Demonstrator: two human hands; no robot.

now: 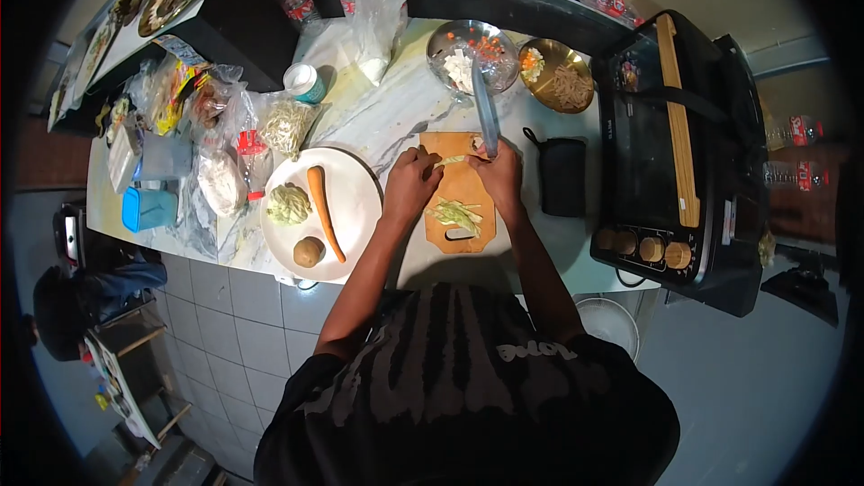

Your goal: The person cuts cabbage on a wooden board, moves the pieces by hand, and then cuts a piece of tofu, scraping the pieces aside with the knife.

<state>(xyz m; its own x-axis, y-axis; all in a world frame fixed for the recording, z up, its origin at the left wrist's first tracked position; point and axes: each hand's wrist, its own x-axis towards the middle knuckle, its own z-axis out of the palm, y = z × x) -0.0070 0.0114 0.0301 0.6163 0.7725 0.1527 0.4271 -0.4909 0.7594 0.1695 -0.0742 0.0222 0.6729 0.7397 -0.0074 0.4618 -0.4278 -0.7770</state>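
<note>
A wooden cutting board (468, 187) lies on the marble counter. My left hand (412, 182) presses a pale green vegetable strip (450, 160) onto the board's upper part. My right hand (498, 171) grips a knife (485, 106) whose long blade points away from me, toward the bowls. A small pile of shredded pale cabbage (455, 214) rests on the lower half of the board.
A white plate (355, 189) left of the board carries a carrot (321, 207), a cabbage piece (288, 203) and a potato (309, 251). Behind the board stand a glass bowl (470, 52) and a brass bowl (558, 76). A black oven (684, 153) fills the right; bags crowd the left.
</note>
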